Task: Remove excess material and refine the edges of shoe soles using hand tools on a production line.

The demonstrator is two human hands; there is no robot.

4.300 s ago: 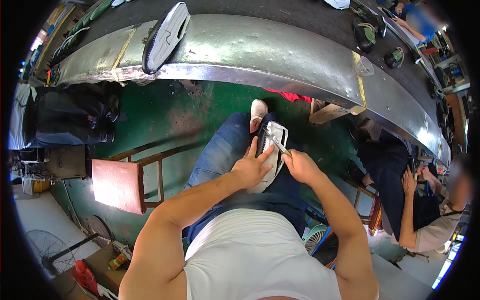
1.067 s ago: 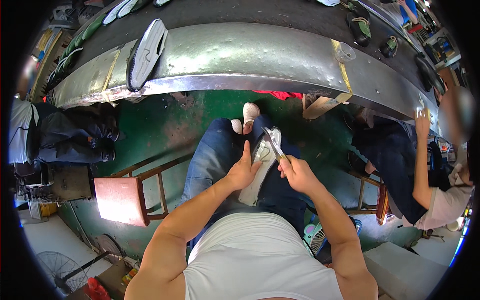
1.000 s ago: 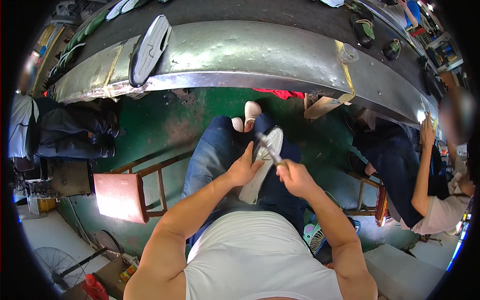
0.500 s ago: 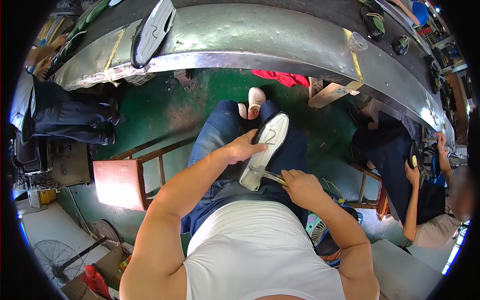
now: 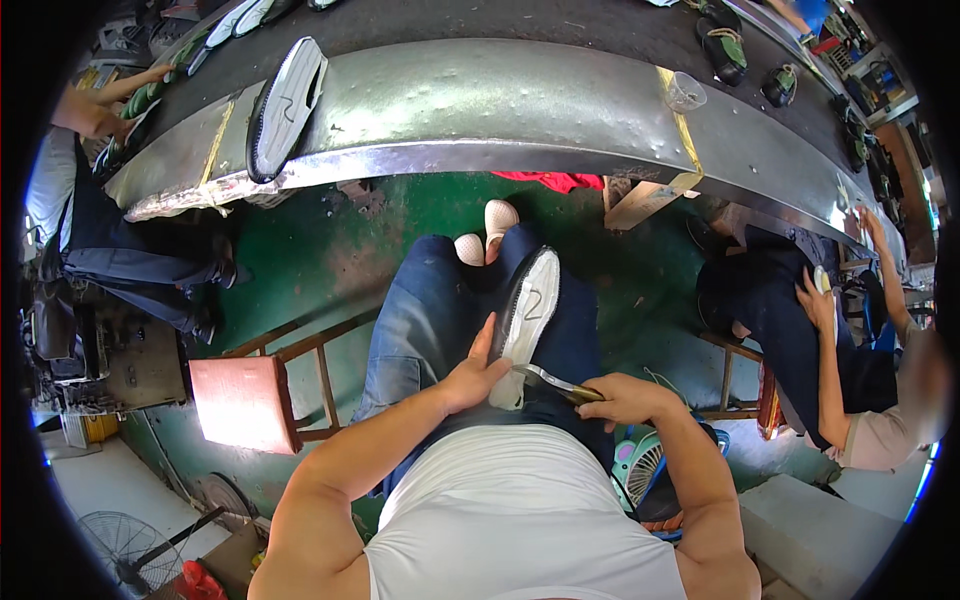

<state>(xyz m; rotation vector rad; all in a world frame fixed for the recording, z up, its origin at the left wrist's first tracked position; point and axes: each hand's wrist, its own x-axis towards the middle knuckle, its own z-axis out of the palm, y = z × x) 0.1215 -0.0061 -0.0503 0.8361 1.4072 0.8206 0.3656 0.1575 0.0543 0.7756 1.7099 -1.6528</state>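
White rubber, edged in black, makes up the shoe sole (image 5: 527, 315) lying lengthwise on the person's lap, tread side up, its heel end toward the body. The left hand (image 5: 472, 375) braces that sole at its near left edge, fingers curled against the side and thumb raised along it, while the right hand (image 5: 615, 398) closes its fingers round the handle of a metal blade (image 5: 548, 378) whose tip meets the heel end. This looks like trimming or scraping the rim of the sole; the next stroke seems to call for a steady hold from the left hand and a blade path that stays off the thigh beneath and away from the left thumb, which sits near the tip. Beyond the sole, past the person's knees, a long metal tabletop (image 5: 480, 100) carries another sole (image 5: 287, 105) lying flat and a clear cup (image 5: 685, 92). Left of the sole stands a red stool (image 5: 240, 400); right of it a seated co-worker (image 5: 830, 350) works with another piece, well apart.
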